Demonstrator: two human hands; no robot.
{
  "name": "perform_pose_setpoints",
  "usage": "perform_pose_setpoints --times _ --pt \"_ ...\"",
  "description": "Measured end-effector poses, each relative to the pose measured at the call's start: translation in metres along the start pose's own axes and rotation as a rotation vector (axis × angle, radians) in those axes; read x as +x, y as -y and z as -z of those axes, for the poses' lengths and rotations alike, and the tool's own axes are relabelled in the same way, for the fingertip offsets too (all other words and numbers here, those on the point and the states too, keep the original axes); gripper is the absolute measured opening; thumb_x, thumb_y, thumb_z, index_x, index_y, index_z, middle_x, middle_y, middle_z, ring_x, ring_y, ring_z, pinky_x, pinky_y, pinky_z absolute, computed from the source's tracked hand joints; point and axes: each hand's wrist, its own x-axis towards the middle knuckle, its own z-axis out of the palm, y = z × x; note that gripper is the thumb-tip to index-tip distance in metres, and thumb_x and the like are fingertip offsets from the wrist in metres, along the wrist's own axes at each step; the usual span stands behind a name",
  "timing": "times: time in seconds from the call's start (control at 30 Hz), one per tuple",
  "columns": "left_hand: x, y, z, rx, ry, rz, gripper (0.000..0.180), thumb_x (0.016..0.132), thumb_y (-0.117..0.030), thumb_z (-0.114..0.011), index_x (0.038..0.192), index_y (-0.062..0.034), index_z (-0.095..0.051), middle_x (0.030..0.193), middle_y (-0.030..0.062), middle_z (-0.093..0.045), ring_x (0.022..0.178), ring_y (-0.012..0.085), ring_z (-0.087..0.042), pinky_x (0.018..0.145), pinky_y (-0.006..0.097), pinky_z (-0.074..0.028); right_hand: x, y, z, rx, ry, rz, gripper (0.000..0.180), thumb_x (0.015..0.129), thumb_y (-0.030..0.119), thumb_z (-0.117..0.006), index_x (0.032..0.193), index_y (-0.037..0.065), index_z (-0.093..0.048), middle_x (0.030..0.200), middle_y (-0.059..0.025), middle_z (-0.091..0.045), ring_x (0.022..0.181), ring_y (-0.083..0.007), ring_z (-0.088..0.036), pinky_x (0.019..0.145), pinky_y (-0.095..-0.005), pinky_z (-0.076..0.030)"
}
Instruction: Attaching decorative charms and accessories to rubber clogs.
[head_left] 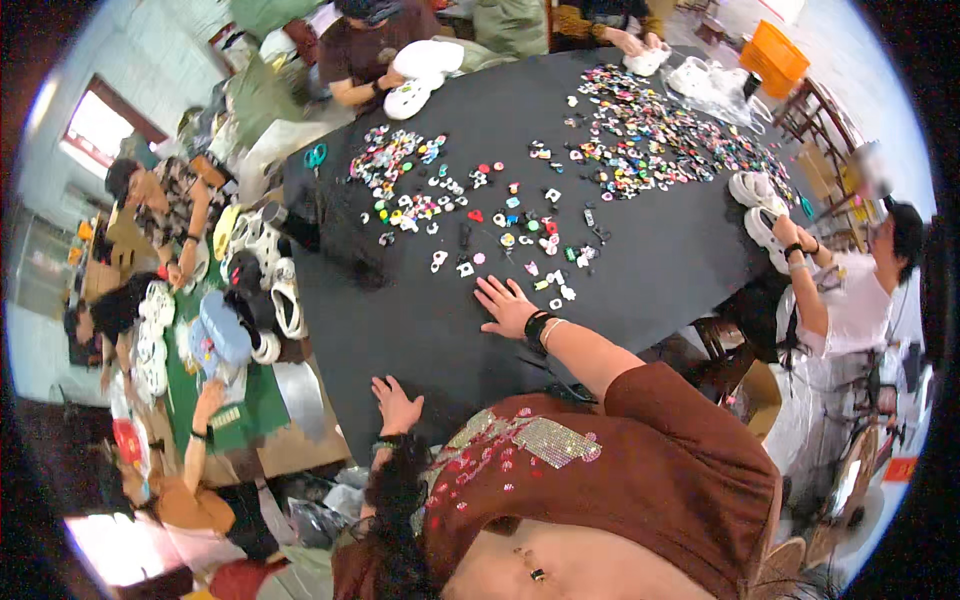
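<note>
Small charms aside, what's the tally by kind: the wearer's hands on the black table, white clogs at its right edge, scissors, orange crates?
hands on the black table: 2 (left hand, right hand)
white clogs: 2
scissors: 1
orange crate: 1
Total: 6
The small charms are too many to count.

Big black tabletop [660, 270] with tons of little colourful shoe charms [650, 140] scattered over the far half, a smaller pile [395, 160] on the left, teal scissors [316, 155] near the edge, white clogs [757, 205] on the right.
</note>
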Motion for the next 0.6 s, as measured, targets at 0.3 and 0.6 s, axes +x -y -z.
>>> perform_pose_setpoints --times 0.3,0.6 --pt "-0.003 0.023 -0.001 -0.283 -0.148 -0.026 0.061 0.076 -0.028 -0.062 0.128 -0.0012 -0.044 0.143 0.0246 -0.021 0.130 0.0422 -0.023 0.106 0.041 -0.028 0.007 -0.002 -0.002 0.002 0.088 -0.008 0.078 0.082 0.046 -0.054 0.141 0.006 -0.021 0.150 -0.0116 -0.007 0.138 -0.0287 -0.006 0.107 -0.0533 -0.010" --pt "-0.044 -0.006 -0.018 -0.210 -0.077 0.171 0.068 0.077 -0.022 -0.061 0.135 -0.0020 -0.033 0.146 0.0215 -0.016 0.133 0.0412 -0.019 0.107 0.041 -0.027 0.011 0.000 -0.008 0.002 0.032 0.032 0.078 0.081 0.048 -0.056 0.139 0.005 -0.026 0.149 -0.0129 -0.011 0.137 -0.0296 -0.010 0.107 -0.0524 -0.013"
